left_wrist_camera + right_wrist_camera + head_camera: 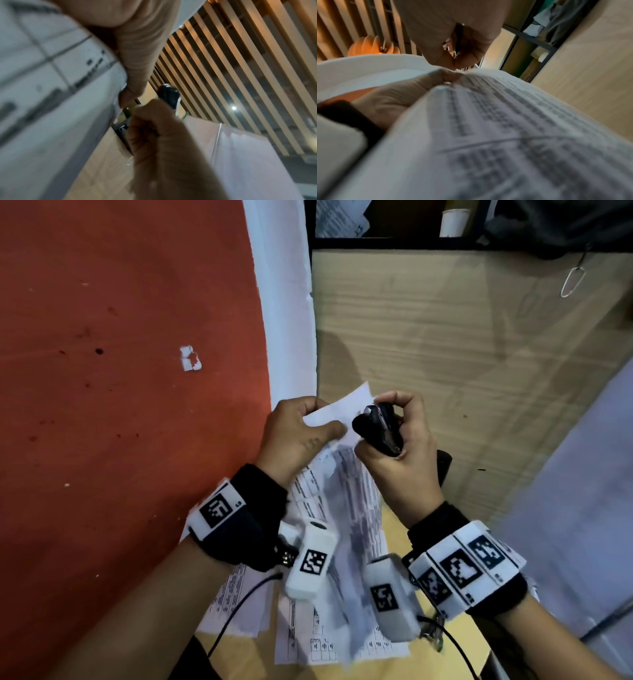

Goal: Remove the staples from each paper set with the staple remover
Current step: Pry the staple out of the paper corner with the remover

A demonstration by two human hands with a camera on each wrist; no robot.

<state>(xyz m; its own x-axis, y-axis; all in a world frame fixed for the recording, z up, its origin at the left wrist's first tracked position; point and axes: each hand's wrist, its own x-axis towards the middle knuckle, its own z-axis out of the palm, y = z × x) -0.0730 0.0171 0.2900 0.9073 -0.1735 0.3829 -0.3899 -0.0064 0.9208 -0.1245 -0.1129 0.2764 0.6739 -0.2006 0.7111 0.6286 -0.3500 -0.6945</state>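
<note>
A printed paper set [346, 491] is held up above the desk, blurred in the head view. My left hand [301, 429] pinches its top corner [346, 405] between thumb and fingers. My right hand [397, 440] grips a black staple remover [376, 428], whose nose sits at that corner. In the left wrist view the left fingers [135, 75] hold the paper edge [51, 81], with the remover [169, 94] just beyond in the right hand [154, 128]. In the right wrist view the paper set [505, 128] fills the foreground under the right hand [453, 47]. No staple is visible.
More printed sheets [239, 604] lie on the wooden desk [462, 354] below my wrists. A red surface [120, 371] with a white paper scrap [190, 358] lies left. A paper cup [454, 222] and dark bag [565, 224] sit on the shelf behind. A black object [444, 470] lies behind my right hand.
</note>
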